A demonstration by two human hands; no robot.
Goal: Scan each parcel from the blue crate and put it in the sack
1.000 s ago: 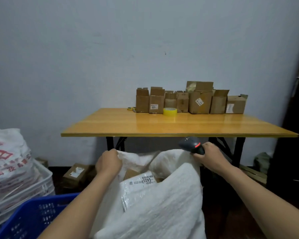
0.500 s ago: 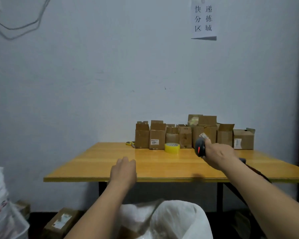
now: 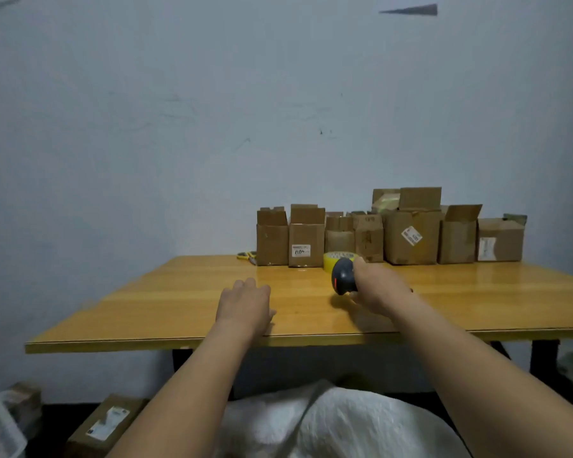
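Note:
My right hand (image 3: 376, 290) grips a dark grey barcode scanner (image 3: 343, 276) with a red stripe, low over the wooden table (image 3: 179, 309), just in front of the tape roll. My left hand (image 3: 245, 304) rests flat on the table near its front edge, fingers relaxed and holding nothing. The white woven sack (image 3: 338, 424) bulges at the bottom of the view, between my forearms and below the table edge. The blue crate is out of view.
A row of several open cardboard boxes (image 3: 407, 236) stands along the table's back by the wall. A yellow tape roll (image 3: 331, 259) and yellow-handled pliers (image 3: 246, 256) lie before them. A labelled box (image 3: 106, 424) sits on the floor at lower left.
Both hands left the sack's mouth and rose to the table. My left hand came down flat onto the tabletop, and my right hand carried the scanner left and lower over it.

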